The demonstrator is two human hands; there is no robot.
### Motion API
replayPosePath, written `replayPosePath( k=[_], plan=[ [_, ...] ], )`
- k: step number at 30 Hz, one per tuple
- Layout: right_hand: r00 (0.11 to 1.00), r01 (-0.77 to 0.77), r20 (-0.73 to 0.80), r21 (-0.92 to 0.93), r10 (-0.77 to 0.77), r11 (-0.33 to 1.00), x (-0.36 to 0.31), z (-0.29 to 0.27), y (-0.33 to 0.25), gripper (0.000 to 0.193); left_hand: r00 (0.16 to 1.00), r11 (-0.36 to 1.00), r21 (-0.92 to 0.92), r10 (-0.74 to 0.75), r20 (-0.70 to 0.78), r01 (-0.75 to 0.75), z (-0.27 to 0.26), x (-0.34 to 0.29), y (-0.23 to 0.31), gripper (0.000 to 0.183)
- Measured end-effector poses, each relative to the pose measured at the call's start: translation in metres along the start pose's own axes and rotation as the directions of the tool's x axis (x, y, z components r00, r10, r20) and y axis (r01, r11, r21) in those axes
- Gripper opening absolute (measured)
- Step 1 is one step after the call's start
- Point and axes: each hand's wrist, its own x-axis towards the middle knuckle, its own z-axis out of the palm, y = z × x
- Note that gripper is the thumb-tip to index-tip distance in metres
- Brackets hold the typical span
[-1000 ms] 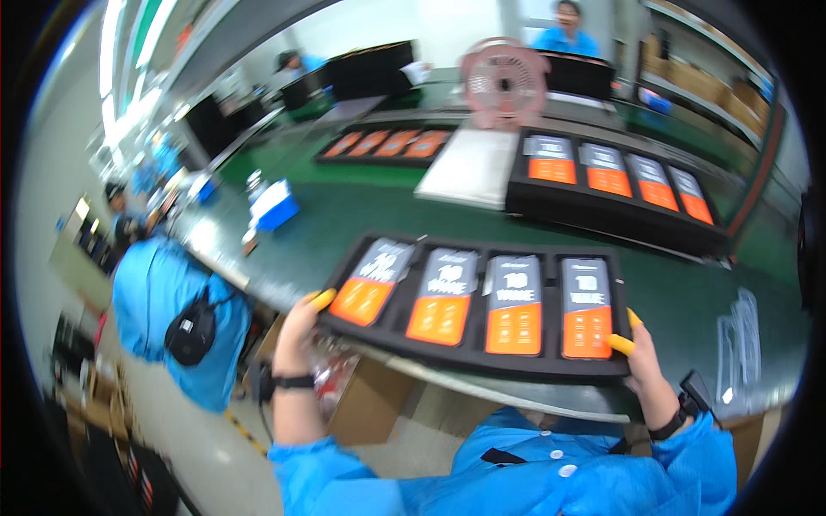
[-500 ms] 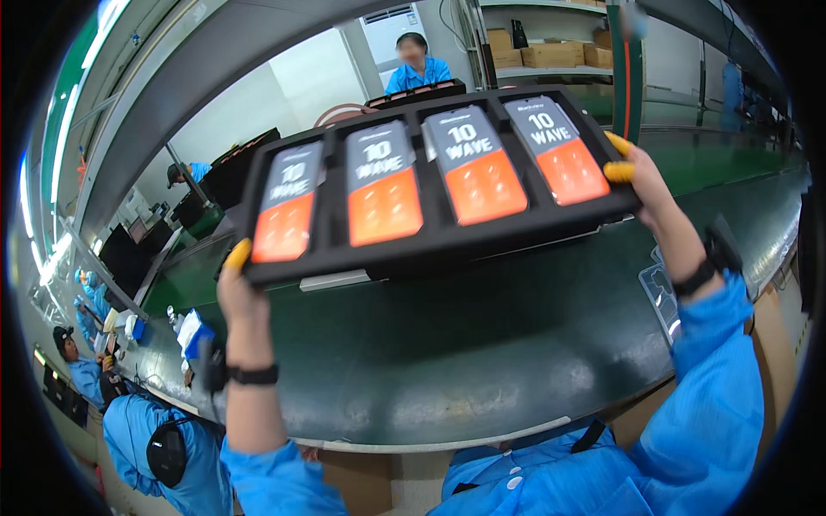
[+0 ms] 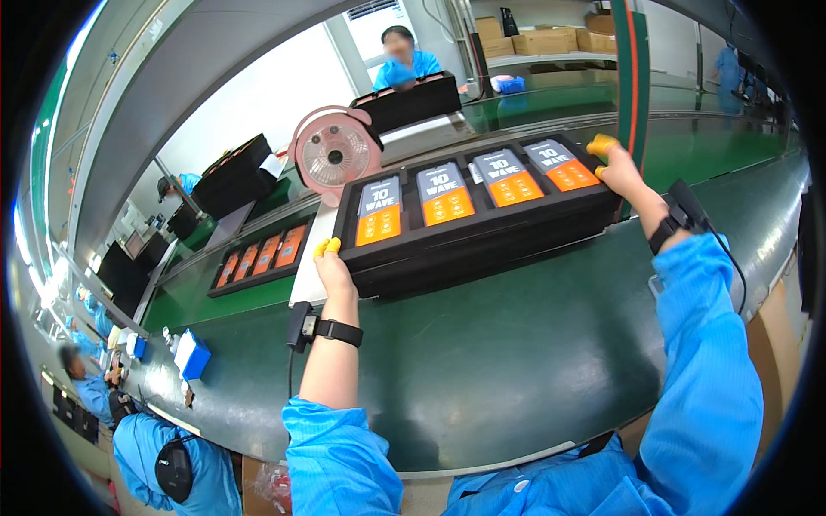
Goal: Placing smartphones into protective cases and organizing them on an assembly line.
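The left hand (image 3: 331,267) grasps the left end of a black tray (image 3: 410,206) of four phones (image 3: 446,194), topping a stack (image 3: 465,265) right of upper centre; whether the right hand (image 3: 618,168) grips cannot be told.

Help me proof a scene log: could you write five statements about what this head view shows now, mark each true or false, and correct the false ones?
1. The left hand is at the near left corner of the black tray. True.
2. The right hand is at that same corner. False: it is at the tray's right end.
3. Four flat grey-and-orange items lie side by side in that tray. True.
4. The fan behind the tray is green. False: it is pink.
5. Only the right wrist wears a black band. False: a left wristband and a right wristband both show.
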Motion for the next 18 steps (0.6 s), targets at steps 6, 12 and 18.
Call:
replayPosePath(
  k=[6, 12, 18],
  plan=[
    [0.848, 0.525, -0.103, 0.307, -0.520, 0.794, -0.107, 0.032, -0.168, 0.030, 0.904, 0.781, 0.470, 0.415, 0.103, -0.412, -0.029, -0.059, -0.002, 0.054],
    [0.558, 0.526, 0.363, 0.542, -0.747, 0.656, -0.199, 0.106, -0.201, 0.022, 0.826, 0.746, 0.404, 0.346, 0.445, -0.529, -0.028, -0.072, -0.009, 0.062],
    [0.675, 0.460, 0.353, 0.485, -0.648, 0.744, -0.186, 0.119, -0.202, 0.020, 0.837, 0.764, 0.384, 0.365, 0.407, -0.519, -0.029, -0.058, 0.002, 0.067]
  ],
)
